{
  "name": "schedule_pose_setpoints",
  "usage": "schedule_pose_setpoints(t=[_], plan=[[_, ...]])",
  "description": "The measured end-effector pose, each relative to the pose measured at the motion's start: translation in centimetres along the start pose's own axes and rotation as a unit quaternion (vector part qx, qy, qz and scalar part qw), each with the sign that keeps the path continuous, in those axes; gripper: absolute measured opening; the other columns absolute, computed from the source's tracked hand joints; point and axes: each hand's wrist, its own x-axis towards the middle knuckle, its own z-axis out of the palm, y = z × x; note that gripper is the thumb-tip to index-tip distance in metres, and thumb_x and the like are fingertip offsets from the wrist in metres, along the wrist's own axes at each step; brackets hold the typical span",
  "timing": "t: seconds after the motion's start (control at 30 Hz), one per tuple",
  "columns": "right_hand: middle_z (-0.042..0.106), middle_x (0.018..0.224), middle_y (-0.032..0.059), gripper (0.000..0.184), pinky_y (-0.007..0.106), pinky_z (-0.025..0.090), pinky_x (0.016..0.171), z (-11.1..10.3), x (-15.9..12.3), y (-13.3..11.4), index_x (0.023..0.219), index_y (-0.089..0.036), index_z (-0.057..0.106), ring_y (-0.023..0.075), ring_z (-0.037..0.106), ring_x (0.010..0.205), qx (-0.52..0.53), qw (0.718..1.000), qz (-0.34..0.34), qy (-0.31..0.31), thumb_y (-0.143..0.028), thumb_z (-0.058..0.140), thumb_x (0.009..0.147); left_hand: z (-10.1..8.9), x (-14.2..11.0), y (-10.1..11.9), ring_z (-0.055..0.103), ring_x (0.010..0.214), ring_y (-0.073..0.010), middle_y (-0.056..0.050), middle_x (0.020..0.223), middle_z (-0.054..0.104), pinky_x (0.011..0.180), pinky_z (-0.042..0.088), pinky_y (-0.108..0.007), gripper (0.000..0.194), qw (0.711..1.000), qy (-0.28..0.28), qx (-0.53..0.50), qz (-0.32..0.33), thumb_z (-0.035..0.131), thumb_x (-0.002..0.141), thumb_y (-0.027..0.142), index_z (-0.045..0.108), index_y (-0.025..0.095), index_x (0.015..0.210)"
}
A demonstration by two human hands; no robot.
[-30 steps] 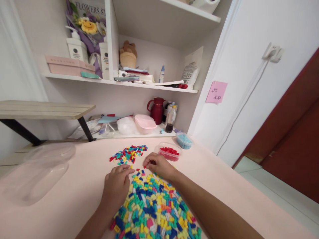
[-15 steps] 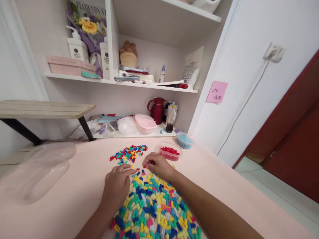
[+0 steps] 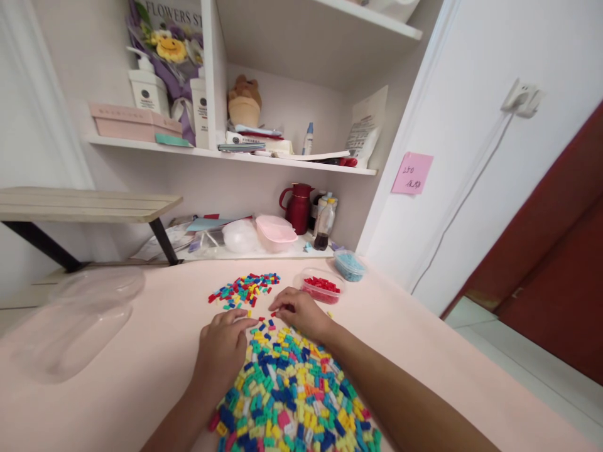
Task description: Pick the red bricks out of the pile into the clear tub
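A wide heap of small multicoloured toy bricks lies spread between my forearms. My left hand rests palm down at the heap's far left edge, fingers stretched out, its index fingertip by a loose red brick. At the far edge of the heap, the curled fingers of my right hand come together at another small red brick; the grip is partly hidden. Beyond both hands is a second, smaller pile of mixed bricks. A clear tub holding red bricks stands just past my right hand.
A clear tub of light blue pieces stands at the table's back right. Transparent empty containers lie on the left. Behind the table are a pink lidded box, a dark red jug and a bottle.
The view has shifted slightly. My right fingertips have moved a little at the red brick, while my left hand stays nearly still.
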Motion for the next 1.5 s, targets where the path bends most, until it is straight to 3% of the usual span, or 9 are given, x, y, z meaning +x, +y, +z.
schedule_pose_setpoints(t=[0.17,0.43,0.8,1.0,1.13,1.3,1.5], plan=[[0.066,0.091,0.0042,0.016,0.026,0.050,0.075,-0.1,0.0,-0.7,0.080,-0.020,0.073,0.0149,0.061,0.082,-0.016,1.000,-0.008,0.003,-0.006,0.065,0.077,0.1,0.0,0.0,0.056,0.117,-0.0219,0.000,0.121,0.068,0.097,0.042,-0.041,0.047,1.000,0.006,0.001,0.001,0.042,0.084,0.009,0.074,0.036,0.107],[0.062,0.084,0.0013,0.013,0.021,0.043,0.060,0.0,0.0,-1.0,0.080,-0.017,0.069,0.0097,0.054,0.064,0.019,0.999,0.038,-0.002,-0.006,0.065,0.074,0.0,-0.1,0.0,0.054,0.119,-0.0221,0.000,0.124,0.067,0.099,0.040,-0.043,0.048,1.000,-0.007,0.002,0.001,0.039,0.085,0.009,0.073,0.034,0.109],[0.062,0.083,0.0008,0.013,0.020,0.042,0.058,0.1,-0.1,-0.9,0.080,-0.017,0.067,0.0098,0.054,0.064,0.027,0.999,0.044,0.000,-0.006,0.063,0.074,0.1,0.0,0.0,0.055,0.117,-0.0224,0.000,0.122,0.067,0.098,0.040,-0.042,0.047,1.000,-0.001,-0.005,0.002,0.041,0.084,0.009,0.074,0.035,0.106],[0.065,0.090,0.0019,0.019,0.024,0.045,0.069,-0.9,0.4,-2.4,0.082,-0.020,0.068,0.0133,0.058,0.075,-0.074,0.997,-0.027,-0.011,-0.004,0.062,0.075,0.2,0.0,-0.2,0.055,0.117,-0.0222,0.000,0.122,0.068,0.096,0.041,-0.041,0.046,1.000,-0.001,-0.001,0.001,0.041,0.085,0.009,0.074,0.035,0.105],[0.065,0.090,0.0025,0.016,0.027,0.046,0.074,-3.5,1.3,-2.8,0.086,-0.022,0.067,0.0164,0.060,0.083,-0.114,0.989,-0.062,0.066,-0.009,0.059,0.080,0.3,0.2,-0.3,0.055,0.117,-0.0223,0.000,0.122,0.068,0.097,0.040,-0.042,0.046,1.000,-0.004,-0.004,-0.002,0.041,0.085,0.009,0.075,0.034,0.102],[0.064,0.087,0.0029,0.010,0.032,0.045,0.077,-7.3,1.3,-0.7,0.085,-0.021,0.065,0.0183,0.058,0.082,-0.178,0.964,-0.002,0.199,-0.017,0.056,0.082,0.4,0.2,-0.3,0.055,0.117,-0.0218,0.000,0.121,0.068,0.098,0.040,-0.042,0.045,1.000,-0.001,-0.020,-0.004,0.040,0.085,0.010,0.075,0.034,0.102],[0.066,0.090,0.0056,0.015,0.036,0.046,0.078,-8.6,0.6,1.3,0.085,-0.021,0.068,0.0201,0.058,0.082,-0.203,0.953,0.035,0.224,-0.020,0.053,0.083,0.4,0.1,-0.4,0.055,0.118,-0.0216,0.001,0.121,0.068,0.098,0.039,-0.042,0.046,1.000,-0.001,-0.018,-0.008,0.040,0.085,0.009,0.075,0.034,0.101]])
